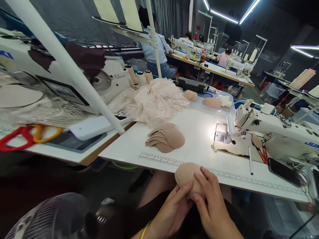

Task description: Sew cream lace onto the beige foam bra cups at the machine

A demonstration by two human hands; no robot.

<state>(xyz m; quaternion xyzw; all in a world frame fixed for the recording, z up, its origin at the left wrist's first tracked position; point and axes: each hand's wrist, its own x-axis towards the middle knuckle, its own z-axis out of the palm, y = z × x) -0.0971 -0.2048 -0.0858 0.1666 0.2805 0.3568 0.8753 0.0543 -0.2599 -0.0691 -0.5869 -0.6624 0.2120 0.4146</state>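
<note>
A beige bra cup pad [185,173] is held between my two hands just over the table's front edge. My left hand [175,207] grips its lower left side, thumb on top. From the right, my right hand [211,196] closes on it, with fingers laid over its upper face and the thumb below. Beyond the pad, a fanned stack of similar beige pads [165,137] lies on the white table [127,146]. A printed ruler strip [161,159] runs along the table's front edge.
At right stands a sewing machine [274,126], with a white pen [250,161], orange-handled snips [261,152] and a phone [284,171] nearby. Cream lace fabric [157,101] is heaped at the back. Scissors [27,136] lie left, above a fan [54,215]. Other people sit farther off.
</note>
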